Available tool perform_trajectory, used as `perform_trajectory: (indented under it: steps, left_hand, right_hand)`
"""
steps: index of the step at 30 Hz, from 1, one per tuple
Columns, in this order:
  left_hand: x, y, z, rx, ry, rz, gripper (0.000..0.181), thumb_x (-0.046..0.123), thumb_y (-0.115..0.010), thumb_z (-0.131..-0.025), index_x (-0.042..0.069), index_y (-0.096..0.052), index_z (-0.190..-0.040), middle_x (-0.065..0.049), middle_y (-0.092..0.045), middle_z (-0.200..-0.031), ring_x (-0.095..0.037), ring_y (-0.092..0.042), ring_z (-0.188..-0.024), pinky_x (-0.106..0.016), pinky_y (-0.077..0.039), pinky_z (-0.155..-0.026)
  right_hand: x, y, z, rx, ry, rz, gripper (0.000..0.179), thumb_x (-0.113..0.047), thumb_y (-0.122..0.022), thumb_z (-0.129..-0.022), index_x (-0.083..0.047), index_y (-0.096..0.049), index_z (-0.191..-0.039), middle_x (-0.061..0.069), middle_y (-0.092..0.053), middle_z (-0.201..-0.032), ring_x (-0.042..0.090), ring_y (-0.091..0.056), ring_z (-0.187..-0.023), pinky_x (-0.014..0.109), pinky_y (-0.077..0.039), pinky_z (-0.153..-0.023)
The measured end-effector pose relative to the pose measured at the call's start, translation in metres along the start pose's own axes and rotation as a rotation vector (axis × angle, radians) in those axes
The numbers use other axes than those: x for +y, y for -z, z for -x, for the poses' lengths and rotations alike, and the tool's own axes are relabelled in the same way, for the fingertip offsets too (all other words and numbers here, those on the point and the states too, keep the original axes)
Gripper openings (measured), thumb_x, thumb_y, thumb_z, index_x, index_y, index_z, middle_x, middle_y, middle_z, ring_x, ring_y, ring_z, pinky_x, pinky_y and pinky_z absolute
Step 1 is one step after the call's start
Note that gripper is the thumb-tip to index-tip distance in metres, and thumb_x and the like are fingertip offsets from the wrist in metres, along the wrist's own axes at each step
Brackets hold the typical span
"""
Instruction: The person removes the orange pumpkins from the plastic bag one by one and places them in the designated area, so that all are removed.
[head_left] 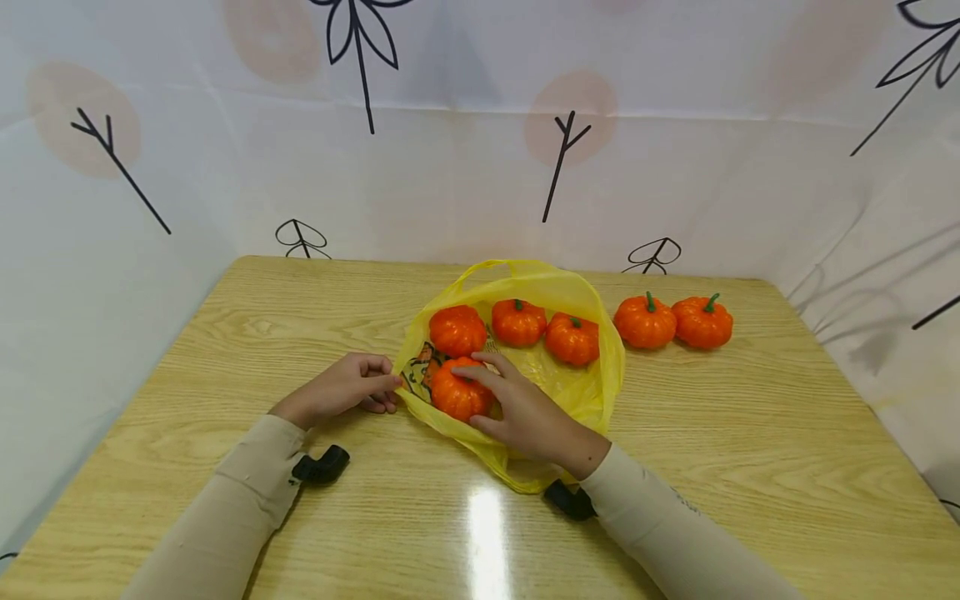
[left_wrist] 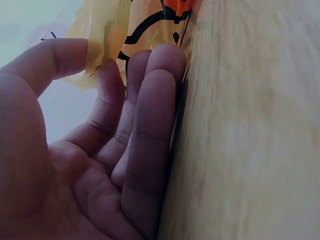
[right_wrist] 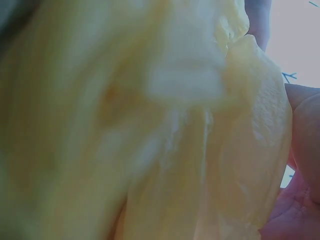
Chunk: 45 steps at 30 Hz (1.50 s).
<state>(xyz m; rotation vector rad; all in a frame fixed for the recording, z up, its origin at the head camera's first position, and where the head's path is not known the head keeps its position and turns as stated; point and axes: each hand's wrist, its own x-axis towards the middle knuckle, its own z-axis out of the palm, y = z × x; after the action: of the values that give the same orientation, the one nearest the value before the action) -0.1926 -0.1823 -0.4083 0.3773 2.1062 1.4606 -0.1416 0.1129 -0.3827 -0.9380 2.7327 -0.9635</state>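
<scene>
A yellow plastic bag point(head_left: 611, 367) lies on the table with its mouth spread wide. My left hand point(head_left: 345, 389) pinches the bag's left edge between thumb and index finger; the left wrist view shows the yellow film point(left_wrist: 107, 37) there, the other fingers loosely bent beside the tabletop. Inside the bag, my right hand point(head_left: 525, 412) holds an orange toy pumpkin point(head_left: 456, 392) at the near left, fingers over its top and thumb at its near side. Behind it sit more pumpkins, one at left point(head_left: 457, 332) and two with green stems. Yellow film point(right_wrist: 200, 165) hides most of the right wrist view.
Two more orange pumpkins stand side by side right of the bag, a nearer-to-bag pumpkin point(head_left: 645, 323) and an outer pumpkin point(head_left: 702, 323). The wooden table point(head_left: 247, 333) ends at a patterned white cloth backdrop point(head_left: 450, 183). Black wrist devices point(head_left: 322, 465) sit at both sleeves.
</scene>
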Motion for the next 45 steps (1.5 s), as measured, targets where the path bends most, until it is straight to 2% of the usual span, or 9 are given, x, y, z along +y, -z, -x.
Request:
perform_trajectory:
  steps: [12, 18, 22, 25, 29, 34, 39, 43, 45]
  left_hand:
    - [0.002, -0.001, 0.003, 0.002, -0.005, -0.014, 0.027, 0.030, -0.061, -0.102, 0.003, -0.059, -0.096, -0.004, -0.072, -0.102, -0.016, -0.072, -0.088, -0.028, -0.061, -0.077]
    - [0.001, -0.001, 0.003, -0.006, -0.009, -0.012, 0.026, 0.028, -0.060, -0.102, 0.003, -0.059, -0.096, -0.007, -0.071, -0.098, -0.017, -0.072, -0.088, -0.028, -0.061, -0.077]
    - [0.001, -0.002, 0.003, -0.003, -0.003, -0.008, 0.024, 0.026, -0.060, -0.102, 0.003, -0.058, -0.094, -0.007, -0.071, -0.099, -0.017, -0.072, -0.088, -0.028, -0.061, -0.076]
    - [0.001, -0.002, 0.003, -0.003, 0.002, -0.002, 0.024, 0.026, -0.060, -0.102, 0.004, -0.058, -0.095, -0.007, -0.071, -0.098, -0.017, -0.072, -0.088, -0.028, -0.061, -0.076]
    - [0.000, -0.001, 0.002, -0.007, 0.004, 0.004, 0.023, 0.026, -0.059, -0.102, 0.003, -0.060, -0.098, -0.007, -0.072, -0.096, -0.017, -0.072, -0.087, -0.027, -0.060, -0.076]
    - [-0.001, -0.001, 0.002, -0.010, 0.006, 0.009, 0.023, 0.025, -0.059, -0.103, 0.003, -0.060, -0.099, -0.008, -0.072, -0.097, -0.016, -0.072, -0.087, -0.027, -0.060, -0.076]
    - [0.000, -0.002, 0.002, -0.007, 0.014, 0.011, 0.024, 0.026, -0.059, -0.103, 0.002, -0.060, -0.100, -0.008, -0.071, -0.097, -0.017, -0.072, -0.088, -0.028, -0.061, -0.077]
    - [0.001, -0.002, 0.002, -0.005, 0.014, 0.009, 0.025, 0.027, -0.059, -0.103, 0.003, -0.060, -0.102, -0.008, -0.072, -0.097, -0.017, -0.072, -0.088, -0.028, -0.061, -0.076]
    - [0.002, -0.002, 0.003, -0.003, 0.015, 0.012, 0.025, 0.027, -0.059, -0.102, 0.003, -0.060, -0.101, -0.007, -0.072, -0.098, -0.017, -0.072, -0.088, -0.027, -0.061, -0.076]
  right_hand:
    - [-0.001, 0.005, 0.002, 0.061, -0.039, 0.060, 0.063, -0.022, -0.077, -0.090, -0.025, -0.049, -0.146, 0.008, -0.038, -0.153, 0.031, -0.057, -0.127, 0.044, -0.052, -0.103]
    - [0.000, 0.011, 0.006, 0.122, 0.008, 0.098, 0.063, -0.019, -0.079, -0.088, -0.024, -0.051, -0.145, 0.007, -0.039, -0.152, 0.028, -0.061, -0.120, 0.039, -0.056, -0.096]
    - [0.000, 0.016, 0.009, 0.146, 0.043, 0.122, 0.064, -0.018, -0.080, -0.088, -0.023, -0.051, -0.145, 0.008, -0.039, -0.152, 0.023, -0.066, -0.103, 0.032, -0.058, -0.085]
    - [0.001, 0.020, 0.013, 0.157, 0.059, 0.142, 0.065, -0.018, -0.080, -0.087, -0.023, -0.051, -0.145, 0.009, -0.038, -0.153, 0.017, -0.064, -0.081, 0.025, -0.055, -0.072]
    - [0.003, 0.028, 0.017, 0.178, 0.076, 0.156, 0.065, -0.016, -0.081, -0.086, -0.023, -0.051, -0.144, 0.009, -0.038, -0.152, 0.016, -0.062, -0.071, 0.023, -0.054, -0.066]
    - [0.006, 0.036, 0.024, 0.193, 0.086, 0.162, 0.065, -0.016, -0.081, -0.086, -0.023, -0.052, -0.144, 0.009, -0.038, -0.152, 0.020, -0.069, -0.085, 0.032, -0.060, -0.075]
    - [0.008, 0.043, 0.028, 0.206, 0.090, 0.205, 0.067, -0.019, -0.082, -0.086, -0.024, -0.050, -0.145, 0.009, -0.038, -0.152, 0.027, -0.068, -0.102, 0.035, -0.061, -0.081]
    - [0.010, 0.051, 0.030, 0.228, 0.093, 0.214, 0.069, -0.018, -0.082, -0.085, -0.022, -0.050, -0.146, 0.010, -0.038, -0.153, 0.028, -0.069, -0.098, 0.035, -0.061, -0.075]
    - [0.011, 0.055, 0.031, 0.248, 0.101, 0.215, 0.069, -0.016, -0.083, -0.084, -0.021, -0.050, -0.145, 0.010, -0.038, -0.153, 0.029, -0.068, -0.101, 0.035, -0.061, -0.075]
